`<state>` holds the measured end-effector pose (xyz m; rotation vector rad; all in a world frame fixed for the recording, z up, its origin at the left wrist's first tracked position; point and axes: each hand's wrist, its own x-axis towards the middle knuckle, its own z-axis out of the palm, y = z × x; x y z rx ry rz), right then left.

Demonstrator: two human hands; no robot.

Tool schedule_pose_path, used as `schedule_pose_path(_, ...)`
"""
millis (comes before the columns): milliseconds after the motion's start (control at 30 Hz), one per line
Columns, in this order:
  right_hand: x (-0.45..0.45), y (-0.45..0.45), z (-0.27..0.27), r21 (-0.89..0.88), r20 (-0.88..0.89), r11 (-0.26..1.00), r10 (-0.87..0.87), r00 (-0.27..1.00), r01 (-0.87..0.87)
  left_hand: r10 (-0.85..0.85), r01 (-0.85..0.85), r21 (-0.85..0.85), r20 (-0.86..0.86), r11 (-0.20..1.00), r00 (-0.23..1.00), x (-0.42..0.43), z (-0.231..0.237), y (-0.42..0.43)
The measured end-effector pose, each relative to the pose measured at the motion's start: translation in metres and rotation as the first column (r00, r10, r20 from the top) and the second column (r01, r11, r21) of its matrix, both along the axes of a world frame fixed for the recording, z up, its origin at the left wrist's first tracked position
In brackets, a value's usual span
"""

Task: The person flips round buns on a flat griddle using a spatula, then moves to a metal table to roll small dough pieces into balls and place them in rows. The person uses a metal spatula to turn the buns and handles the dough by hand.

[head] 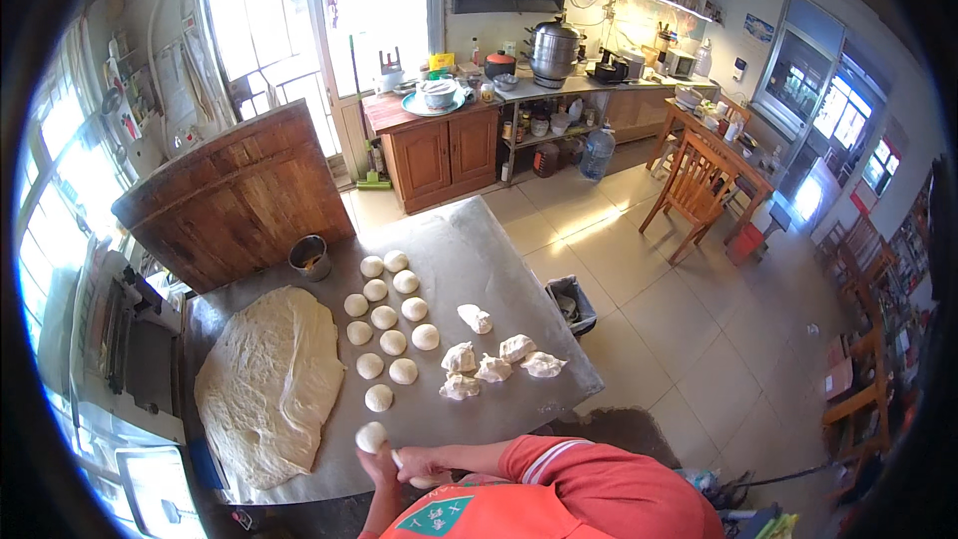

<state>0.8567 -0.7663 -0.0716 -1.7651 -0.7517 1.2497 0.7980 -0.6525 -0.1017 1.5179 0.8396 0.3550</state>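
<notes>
Near the front edge of the metal worktable (479,239), my left hand (380,467) grips a smooth white dough ball (371,436) that bulges above the fingers. My right hand (416,463) is close against it, closed on a dough piece (428,480) that shows below the fingers. Some dough shows between the two hands; whether the pieces are joined is hard to tell. Ahead of my hands, round dough balls (393,343) sit in uneven rows. A large, flat mass of dough (273,382) spreads to their left. Rough torn dough lumps (494,368) lie to their right.
A tall wooden board (239,195) stands along the table's far left side, with a metal container (310,257) before it. A lined waste bin (572,304) stands on the floor beyond the right edge. Farther off are a wooden chair (692,183) and a wooden cabinet (441,157).
</notes>
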Motion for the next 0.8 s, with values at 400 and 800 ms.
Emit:
schedule_pose_path(400, 0.06, 0.0, 0.036, -0.081, -0.515, 0.907, -0.394, 0.761, 0.414, -0.07, 0.128, -0.305, 0.196, 0.944, 0.978, -0.025, -0.032, 0.045)
schedule_pose_path(800, 0.021, -0.001, 0.052, -0.066, 0.462, 0.99, 0.142, 0.875, -0.125, -0.079, 0.053, 0.123, 0.21, 0.991, 0.975, 0.014, 0.04, 0.002)
